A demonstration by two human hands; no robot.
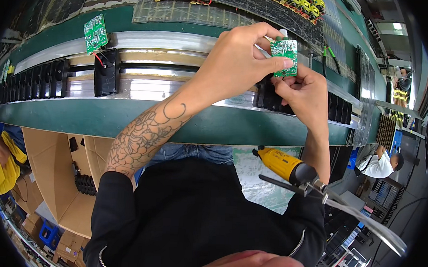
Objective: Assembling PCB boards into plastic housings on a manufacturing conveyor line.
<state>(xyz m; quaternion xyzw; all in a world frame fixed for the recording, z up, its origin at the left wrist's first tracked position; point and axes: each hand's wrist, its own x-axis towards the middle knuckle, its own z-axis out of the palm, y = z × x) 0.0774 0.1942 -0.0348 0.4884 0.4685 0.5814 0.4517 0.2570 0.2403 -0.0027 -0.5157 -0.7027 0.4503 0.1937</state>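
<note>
Above the metal rail, my left hand (237, 55) grips a small green circuit board (284, 50) between thumb and fingers, its soldered side showing. Just under the board's lower edge is my right hand (305, 92), fingers curled and pinched together; what they hold is hidden. Beneath both hands a black plastic housing (269, 101) sits on the rail, partly covered by them. Farther left, another green circuit board (95, 33) stands over a black housing (106, 74), with a red wire between them.
A row of black housings (42, 78) lines the rail (177, 90) at left. A yellow power tool (280, 163) hangs before my right forearm. Green-handled cutters (332, 55) lie at the back right. Cardboard boxes (52, 168) stand lower left; a co-worker in yellow (1, 166) is beyond.
</note>
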